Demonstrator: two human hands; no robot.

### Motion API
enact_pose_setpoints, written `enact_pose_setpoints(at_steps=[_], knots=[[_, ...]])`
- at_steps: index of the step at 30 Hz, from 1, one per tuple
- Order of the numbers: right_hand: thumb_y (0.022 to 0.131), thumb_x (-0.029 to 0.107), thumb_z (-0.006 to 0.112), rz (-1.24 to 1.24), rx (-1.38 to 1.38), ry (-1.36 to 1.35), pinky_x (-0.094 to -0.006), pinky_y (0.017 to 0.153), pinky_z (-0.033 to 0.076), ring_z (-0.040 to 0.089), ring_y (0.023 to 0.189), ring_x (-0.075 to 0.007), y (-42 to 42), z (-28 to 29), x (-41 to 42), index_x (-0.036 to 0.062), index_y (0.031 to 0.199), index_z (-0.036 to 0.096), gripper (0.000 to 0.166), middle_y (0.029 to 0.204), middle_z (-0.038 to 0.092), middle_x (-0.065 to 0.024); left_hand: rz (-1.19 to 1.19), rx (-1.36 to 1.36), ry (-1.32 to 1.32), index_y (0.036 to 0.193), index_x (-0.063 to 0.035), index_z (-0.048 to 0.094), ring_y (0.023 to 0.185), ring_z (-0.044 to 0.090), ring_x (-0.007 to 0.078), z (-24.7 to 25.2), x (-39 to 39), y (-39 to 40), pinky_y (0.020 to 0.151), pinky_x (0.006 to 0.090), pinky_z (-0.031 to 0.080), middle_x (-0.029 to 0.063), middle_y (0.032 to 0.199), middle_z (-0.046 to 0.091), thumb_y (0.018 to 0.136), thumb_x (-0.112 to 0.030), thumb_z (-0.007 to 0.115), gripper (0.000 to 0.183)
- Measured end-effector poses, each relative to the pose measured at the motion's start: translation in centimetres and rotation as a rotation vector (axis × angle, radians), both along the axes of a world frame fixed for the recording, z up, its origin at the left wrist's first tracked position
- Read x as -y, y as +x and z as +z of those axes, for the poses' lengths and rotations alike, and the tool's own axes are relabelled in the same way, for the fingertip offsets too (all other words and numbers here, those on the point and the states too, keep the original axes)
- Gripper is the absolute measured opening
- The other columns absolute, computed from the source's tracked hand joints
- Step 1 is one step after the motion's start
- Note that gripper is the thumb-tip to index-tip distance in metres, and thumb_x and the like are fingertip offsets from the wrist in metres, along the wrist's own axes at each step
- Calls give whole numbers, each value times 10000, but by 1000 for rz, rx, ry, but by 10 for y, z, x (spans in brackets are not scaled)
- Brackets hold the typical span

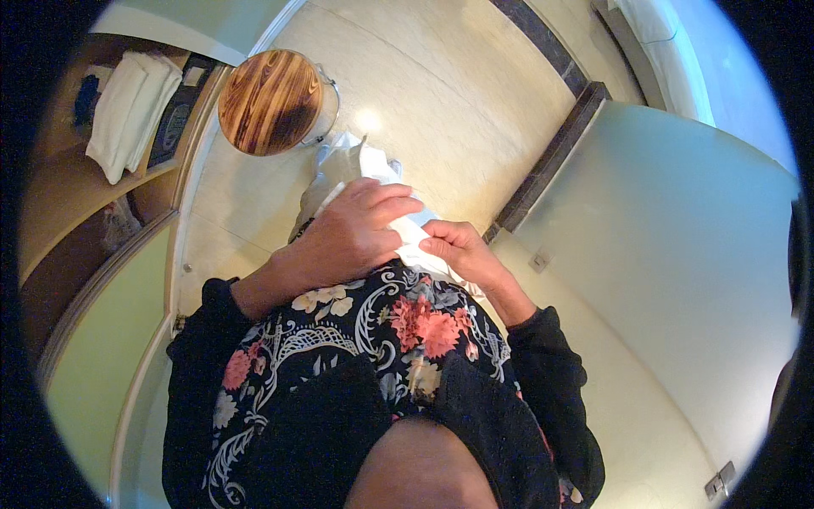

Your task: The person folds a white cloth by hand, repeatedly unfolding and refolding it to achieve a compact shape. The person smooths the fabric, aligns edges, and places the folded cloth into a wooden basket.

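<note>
A thin white sheet or cloth point(410, 238), whose exact kind I cannot tell, lies bunched in front of my waist over my black floral garment point(432, 324). My right hand point(455, 248) pinches its edge between thumb and fingers. My left hand point(362, 223) lies across the white material with its fingers bent; whether it grips the material is hidden by the back of the hand. More pale, crumpled material point(346, 159) hangs beyond my left hand, toward the floor.
A round stool or bin with a wooden top point(272, 102) stands ahead to the left. Folded white towels point(133, 114) lie on a wooden shelf point(63, 191) at the left. A frosted glass panel point(668, 254) borders my right, with a dark stone sill point(550, 159) beside the tiled floor point(439, 95).
</note>
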State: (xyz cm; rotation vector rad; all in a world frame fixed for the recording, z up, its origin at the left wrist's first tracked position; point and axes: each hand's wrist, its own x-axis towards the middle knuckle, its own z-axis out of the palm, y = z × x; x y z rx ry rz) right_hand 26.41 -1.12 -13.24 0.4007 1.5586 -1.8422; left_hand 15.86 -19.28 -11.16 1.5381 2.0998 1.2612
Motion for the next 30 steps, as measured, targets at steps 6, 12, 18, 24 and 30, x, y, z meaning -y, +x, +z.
enact_pose_setpoints(at_steps=[6,12,18,24,30], knots=[[803,111,496,-248,47,-19,-174,584,368,440,654,-27,3,4,6,5,808,561,124,717,526,48,117,63,-97,641,-53,516,938,470,279,-2,30,2,790,373,363,116,984,504,644,-150,587,120],[793,103,510,-256,2,27,-179,589,376,449,672,-30,9,3,9,-12,838,561,133,728,537,43,256,887,-230,841,-2,532,757,541,188,-22,47,10,620,286,434,124,922,525,684,-100,568,189],[791,91,503,-137,-153,149,-209,610,394,458,675,-51,10,9,14,-35,950,532,205,748,554,5,438,791,-360,1058,-26,478,710,546,159,-43,39,-3,600,249,438,121,977,539,699,-68,534,366],[784,75,479,-37,-186,159,-207,561,377,427,592,-61,8,16,17,-7,1005,523,241,635,508,-8,401,825,-340,1107,-35,443,514,448,57,-59,32,-21,467,212,397,38,943,543,708,-55,518,407],[765,73,479,87,-362,182,-228,472,335,369,483,-90,8,10,15,32,1051,501,290,530,383,-47,253,934,-323,1065,-27,472,547,445,47,-78,25,-29,490,196,388,18,836,548,721,-62,494,346]])
